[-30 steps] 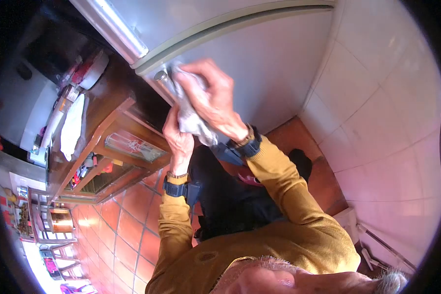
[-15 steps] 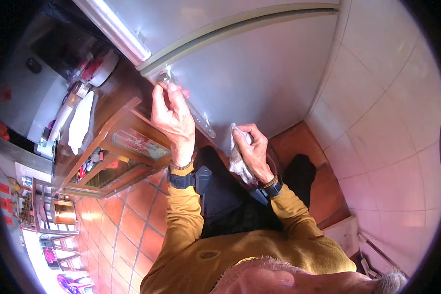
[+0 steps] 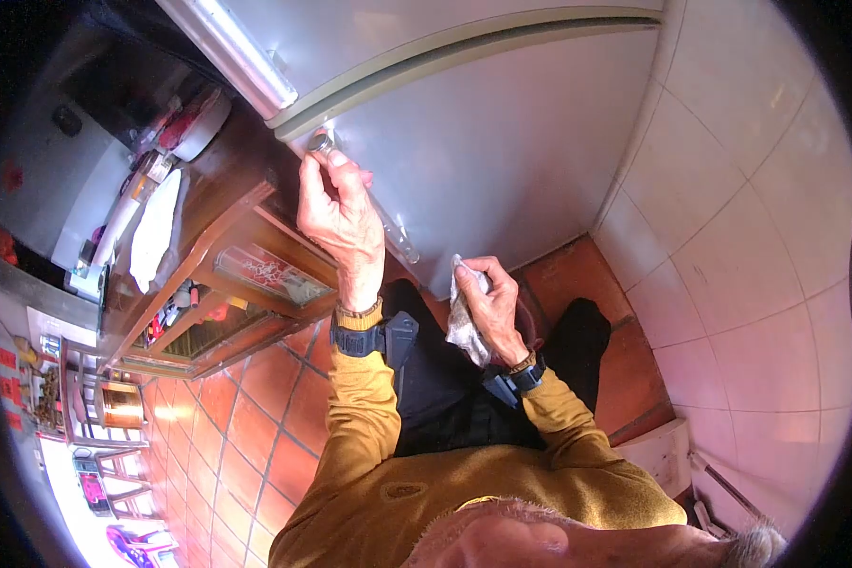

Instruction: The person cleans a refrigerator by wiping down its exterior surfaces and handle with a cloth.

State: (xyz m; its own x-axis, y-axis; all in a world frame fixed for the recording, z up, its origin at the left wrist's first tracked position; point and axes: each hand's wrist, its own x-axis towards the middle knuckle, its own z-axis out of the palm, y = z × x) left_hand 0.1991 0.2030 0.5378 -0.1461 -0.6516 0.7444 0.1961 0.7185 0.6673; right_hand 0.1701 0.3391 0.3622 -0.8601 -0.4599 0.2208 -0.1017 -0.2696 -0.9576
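In front of me is the pale grey lower door [image 3: 511, 142] of a refrigerator, with a slim shiny handle [image 3: 402, 241] along its left side. My left hand [image 3: 346, 222] is closed around the upper part of this handle, thumb and fingertips just below its round metallic end. The palm hides part of the handle. Lower and to the right, my right hand [image 3: 492, 303] pinches a crumpled whitish cloth [image 3: 464, 327] with grey stains. The cloth hangs down from the fingers over my dark trousers, apart from the handle.
A silver handle [image 3: 246, 62] runs along the upper door. Left stands a wooden cabinet [image 3: 218, 222] with glass panels and a white cloth or bag [image 3: 156, 227] on top. White wall tiles [image 3: 729, 256] rise at the right; red tiles [image 3: 256, 426] cover the floor.
My right hand and the cloth have come slightly down, toward my body. My left hand keeps its hold on the handle; the view has shifted a little.
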